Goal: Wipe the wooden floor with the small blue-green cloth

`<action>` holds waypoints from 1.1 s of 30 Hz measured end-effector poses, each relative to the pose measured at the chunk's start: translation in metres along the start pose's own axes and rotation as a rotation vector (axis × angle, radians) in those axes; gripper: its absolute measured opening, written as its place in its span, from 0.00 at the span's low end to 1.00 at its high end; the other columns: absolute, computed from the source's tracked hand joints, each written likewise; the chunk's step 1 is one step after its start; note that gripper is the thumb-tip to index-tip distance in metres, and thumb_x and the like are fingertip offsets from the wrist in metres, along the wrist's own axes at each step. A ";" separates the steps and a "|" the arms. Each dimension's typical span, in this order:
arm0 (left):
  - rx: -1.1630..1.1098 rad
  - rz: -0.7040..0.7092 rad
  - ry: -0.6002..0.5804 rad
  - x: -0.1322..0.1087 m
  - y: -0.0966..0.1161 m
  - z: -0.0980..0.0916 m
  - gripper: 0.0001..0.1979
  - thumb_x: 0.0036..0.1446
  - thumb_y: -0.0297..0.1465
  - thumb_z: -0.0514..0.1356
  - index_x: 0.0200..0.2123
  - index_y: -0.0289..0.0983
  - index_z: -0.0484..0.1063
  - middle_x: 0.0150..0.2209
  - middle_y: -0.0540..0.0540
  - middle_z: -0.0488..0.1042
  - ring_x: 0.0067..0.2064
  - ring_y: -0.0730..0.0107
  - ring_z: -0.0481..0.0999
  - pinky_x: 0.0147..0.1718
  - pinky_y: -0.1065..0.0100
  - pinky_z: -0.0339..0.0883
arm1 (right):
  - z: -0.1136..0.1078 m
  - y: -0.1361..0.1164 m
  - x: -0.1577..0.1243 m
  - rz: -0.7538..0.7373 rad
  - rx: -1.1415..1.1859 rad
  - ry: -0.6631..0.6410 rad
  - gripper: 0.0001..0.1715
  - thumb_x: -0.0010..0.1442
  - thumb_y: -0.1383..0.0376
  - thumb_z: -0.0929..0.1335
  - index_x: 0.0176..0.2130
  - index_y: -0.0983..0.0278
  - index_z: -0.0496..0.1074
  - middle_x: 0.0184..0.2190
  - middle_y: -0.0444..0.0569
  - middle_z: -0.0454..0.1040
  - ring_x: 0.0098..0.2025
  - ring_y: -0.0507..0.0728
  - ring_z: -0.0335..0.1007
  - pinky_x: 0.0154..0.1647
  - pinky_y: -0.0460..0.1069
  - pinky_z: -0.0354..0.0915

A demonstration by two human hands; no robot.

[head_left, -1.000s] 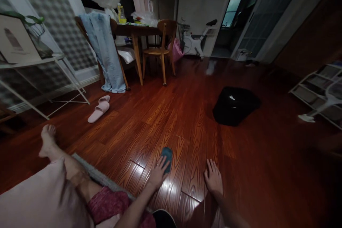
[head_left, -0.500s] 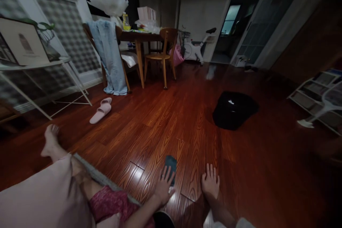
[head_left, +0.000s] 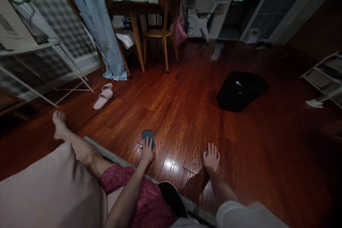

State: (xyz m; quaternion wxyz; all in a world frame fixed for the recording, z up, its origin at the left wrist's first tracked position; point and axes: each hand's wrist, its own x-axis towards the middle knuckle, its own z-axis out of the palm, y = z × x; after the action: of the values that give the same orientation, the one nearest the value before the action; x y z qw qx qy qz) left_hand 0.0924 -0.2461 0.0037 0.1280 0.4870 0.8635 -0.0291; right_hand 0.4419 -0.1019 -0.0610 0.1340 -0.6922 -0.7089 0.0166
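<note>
Head view has the left hand (head_left: 147, 152) low over the glossy wooden floor (head_left: 171, 117), fingers spread wide across the near part of a dark teal cloth (head_left: 146, 135), nothing visibly pinched between them; how hard it presses I cannot tell. The right hand (head_left: 211, 159) is splayed too, palm down, holding nothing I can see, apparently resting on the boards well to the right. From where I stand, the likeliest trouble is the cloth bunching or slipping out, since only its near part lies under the fingertips and its far edge is loose. The right palm might also skid if weight leans onto that shine. The cloth looks thin, flat and roughly rectangular, near what seems a grey mat (head_left: 107, 154); dampness I can't make out.
</note>
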 end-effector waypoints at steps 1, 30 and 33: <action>0.006 -0.061 -0.009 -0.001 -0.004 -0.003 0.33 0.67 0.35 0.52 0.73 0.42 0.48 0.74 0.38 0.42 0.74 0.44 0.42 0.65 0.35 0.48 | 0.001 0.001 0.000 -0.004 -0.003 -0.001 0.38 0.66 0.64 0.52 0.72 0.64 0.52 0.71 0.54 0.56 0.73 0.60 0.42 0.70 0.63 0.46; 0.026 -0.093 -0.033 -0.028 0.038 0.013 0.37 0.67 0.44 0.51 0.72 0.30 0.48 0.73 0.28 0.42 0.72 0.32 0.41 0.64 0.33 0.47 | -0.006 -0.002 0.000 0.003 -0.019 -0.017 0.38 0.65 0.64 0.54 0.72 0.64 0.52 0.71 0.55 0.56 0.73 0.60 0.44 0.69 0.62 0.46; 0.003 0.150 -0.078 -0.056 0.081 0.027 0.41 0.65 0.47 0.53 0.73 0.32 0.46 0.74 0.30 0.39 0.73 0.32 0.36 0.65 0.32 0.43 | -0.007 -0.003 0.000 0.005 -0.016 -0.015 0.37 0.65 0.64 0.53 0.72 0.64 0.53 0.71 0.55 0.57 0.73 0.60 0.44 0.69 0.62 0.45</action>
State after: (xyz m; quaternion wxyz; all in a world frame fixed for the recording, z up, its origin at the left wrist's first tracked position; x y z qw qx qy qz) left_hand 0.1936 -0.2551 -0.0025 0.1627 0.5491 0.8188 -0.0400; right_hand 0.4401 -0.1033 -0.0531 0.1231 -0.6948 -0.7084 0.0164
